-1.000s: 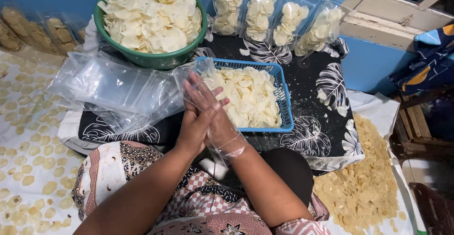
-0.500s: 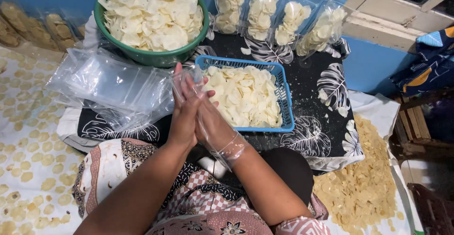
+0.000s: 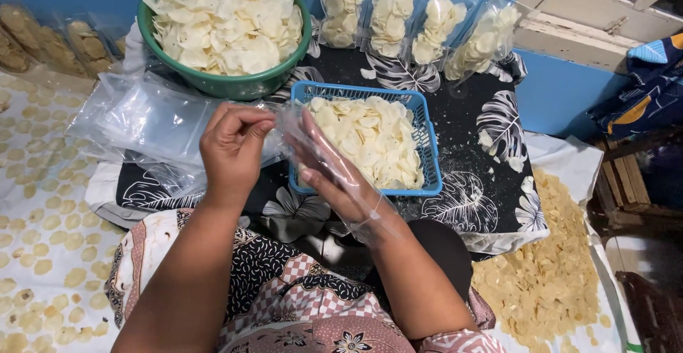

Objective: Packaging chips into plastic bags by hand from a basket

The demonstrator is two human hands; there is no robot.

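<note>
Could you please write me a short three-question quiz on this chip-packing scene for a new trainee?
1. True or false: the right hand is inside a clear plastic bag.
2. What do the left hand fingertips pinch? A) a chip B) the clear bag's edge C) the basket rim
3. How many filled bags of pale chips lean against the blue wall behind the blue basket?

Key
1. True: the bag covers the hand down to the wrist.
2. B, as far as the view shows, just in front of the green bowl.
3. Four.
</note>
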